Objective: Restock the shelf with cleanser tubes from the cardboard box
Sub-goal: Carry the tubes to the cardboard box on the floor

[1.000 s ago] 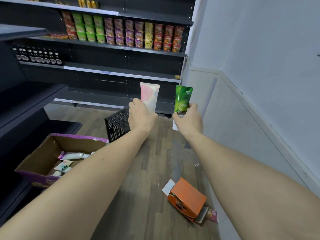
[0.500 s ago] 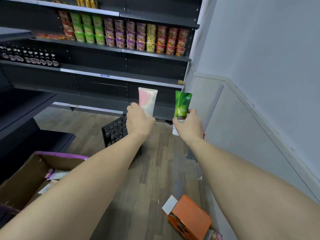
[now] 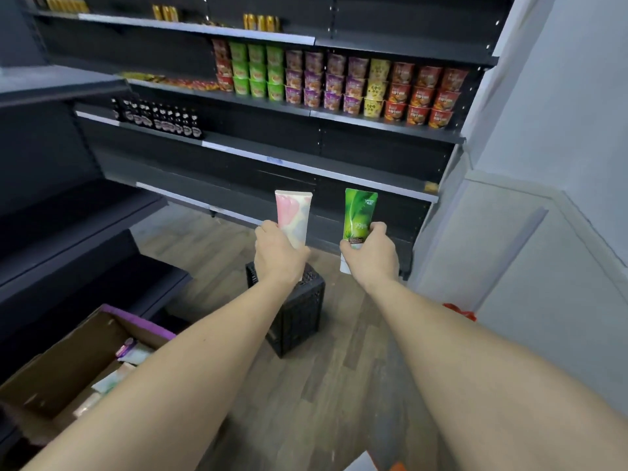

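My left hand [image 3: 277, 254] grips a pink and white cleanser tube [image 3: 293, 215] held upright, crimped end up. My right hand [image 3: 372, 254] grips a green cleanser tube [image 3: 358, 215] the same way, its white cap below my fingers. Both arms stretch out toward the dark shelf unit [image 3: 306, 168] ahead. The cardboard box [image 3: 71, 365] with a purple rim sits on the floor at lower left, with several tubes lying inside it.
A black plastic crate [image 3: 299, 314] stands on the wood floor under my hands. Cup noodles [image 3: 339, 83] and dark bottles [image 3: 159, 117] fill upper shelves. Another dark shelf unit [image 3: 68, 215] runs along the left. A grey wall [image 3: 543, 232] closes the right side.
The view has tilted upward and moved closer to the shelves. Both hands stay up with their tubes. The orange box on the floor has slid nearly out of view at the bottom.
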The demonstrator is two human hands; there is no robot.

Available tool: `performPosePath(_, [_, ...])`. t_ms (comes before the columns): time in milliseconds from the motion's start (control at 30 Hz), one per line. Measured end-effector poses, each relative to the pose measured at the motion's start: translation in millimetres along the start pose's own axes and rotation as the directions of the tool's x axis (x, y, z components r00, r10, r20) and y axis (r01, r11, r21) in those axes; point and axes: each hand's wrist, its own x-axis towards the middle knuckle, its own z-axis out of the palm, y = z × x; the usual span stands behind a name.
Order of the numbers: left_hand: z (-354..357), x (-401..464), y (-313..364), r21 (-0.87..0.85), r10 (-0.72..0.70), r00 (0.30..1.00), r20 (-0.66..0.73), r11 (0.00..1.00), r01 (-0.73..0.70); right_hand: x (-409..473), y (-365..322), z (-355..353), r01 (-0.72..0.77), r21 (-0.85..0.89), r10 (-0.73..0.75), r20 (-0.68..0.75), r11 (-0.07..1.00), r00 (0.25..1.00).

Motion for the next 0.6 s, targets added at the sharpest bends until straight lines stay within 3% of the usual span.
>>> performPosePath(300, [-49, 35, -62, 0.082, -0.193, 0.939, -0.284, 0.971, 0.224, 15, -71, 95, 0.191, 0.098, -0.211, 0.283, 0.977, 0.935])
performPosePath(600, [-151, 21, -158, 0.038, -0.379, 0.725, -0.574, 0.873, 0.486, -59, -160, 190, 0.373, 0.245, -0.446, 0.518, 0.895, 0.73])
